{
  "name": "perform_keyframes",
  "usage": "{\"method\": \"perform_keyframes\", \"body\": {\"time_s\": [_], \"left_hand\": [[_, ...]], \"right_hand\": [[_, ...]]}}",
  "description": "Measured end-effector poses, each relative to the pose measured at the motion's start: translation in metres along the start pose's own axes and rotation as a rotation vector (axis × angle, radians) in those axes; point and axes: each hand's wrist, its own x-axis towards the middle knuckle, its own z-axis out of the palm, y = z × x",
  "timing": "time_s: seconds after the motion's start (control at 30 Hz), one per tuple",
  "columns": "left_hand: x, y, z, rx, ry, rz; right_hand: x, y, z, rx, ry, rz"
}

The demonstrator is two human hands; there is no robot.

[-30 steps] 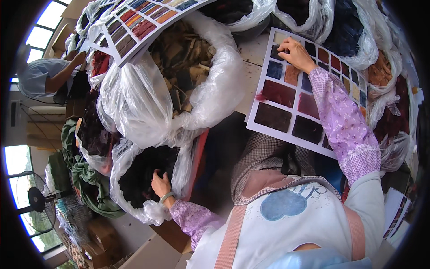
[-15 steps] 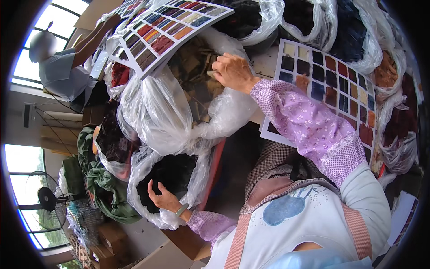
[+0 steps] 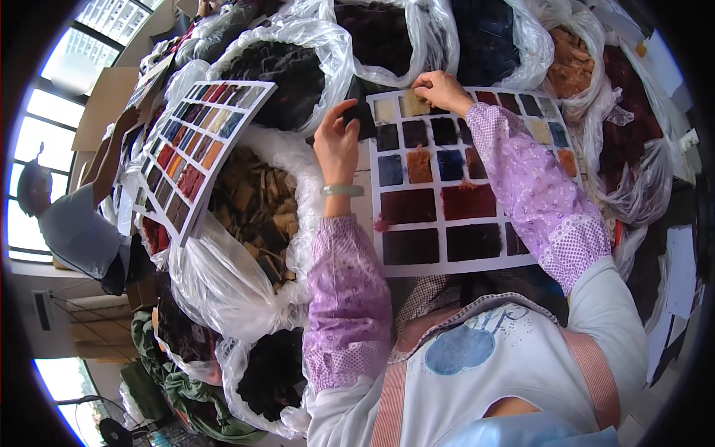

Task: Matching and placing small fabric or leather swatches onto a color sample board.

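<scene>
In the swatch board's (image 3: 439, 226) top row, my right grip (image 3: 441, 91) — back from the scrap bag (image 3: 304, 175) left of it — pinches a tan piece (image 3: 414, 106). My left grip (image 3: 337, 147), risen from the dark-filled bag (image 3: 232, 372), now hangs open beside the board; both seem available there.

Two grips (image 3: 337, 145) (image 3: 444, 92), two purple sleeves (image 3: 346, 290) (image 3: 530, 179), one bangle (image 3: 342, 191).

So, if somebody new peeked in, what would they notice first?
Probably the white card of coloured swatches, right of centre, with the right hand at a cream patch near its far edge. Then the plastic bag of brown scraps left of it, with tilted swatch cards over the bag's left side.
</scene>
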Motion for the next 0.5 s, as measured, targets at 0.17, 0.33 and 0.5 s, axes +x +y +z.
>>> {"method": "perform_keyframes", "body": {"time_s": [0.17,0.33,0.5], "left_hand": [[0.060,-0.059,0.062,0.091,-0.041,0.011],[0.079,-0.063,0.059,0.197,-0.236,0.052],[0.071,-0.035,0.065,0.193,-0.073,0.223]], "right_hand": [[0.003,-0.006,0.021,0.133,-0.033,0.057],[0.000,-0.007,0.013,0.091,-0.059,0.027],[-0.002,0.001,0.012,-0.175,0.065,-0.252]]}}
